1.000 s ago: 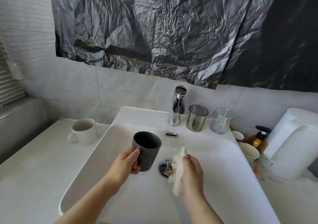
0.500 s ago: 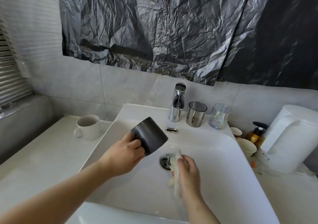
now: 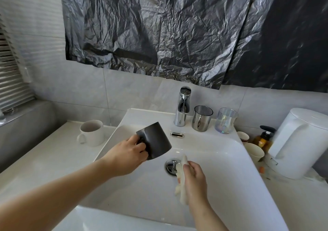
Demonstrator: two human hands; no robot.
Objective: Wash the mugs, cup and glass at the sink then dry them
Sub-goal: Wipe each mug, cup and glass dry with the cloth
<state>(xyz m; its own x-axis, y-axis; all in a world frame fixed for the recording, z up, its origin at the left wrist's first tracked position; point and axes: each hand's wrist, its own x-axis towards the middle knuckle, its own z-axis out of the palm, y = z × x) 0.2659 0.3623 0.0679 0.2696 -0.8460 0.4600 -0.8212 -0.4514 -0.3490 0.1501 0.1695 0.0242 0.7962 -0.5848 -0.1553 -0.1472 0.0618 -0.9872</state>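
Two bare hands work over the white ceramic sink (image 3: 248, 161). The left hand (image 3: 127, 154) curls its fingers round the handle of the dark grey mug (image 3: 156, 140), which it holds in the air above the basin, up and left of the round chrome drain plug (image 3: 170, 165). The mug is tipped over. Its long axis leans from the base, up and left, down to the wider mouth, which faces the basin floor. Its inside is hidden and the fingers mostly cover the handle. The right hand (image 3: 195, 179) clutches a crumpled white cloth (image 3: 180, 168) beside the drain, below the mug and apart from it. The palm partly covers the cloth.
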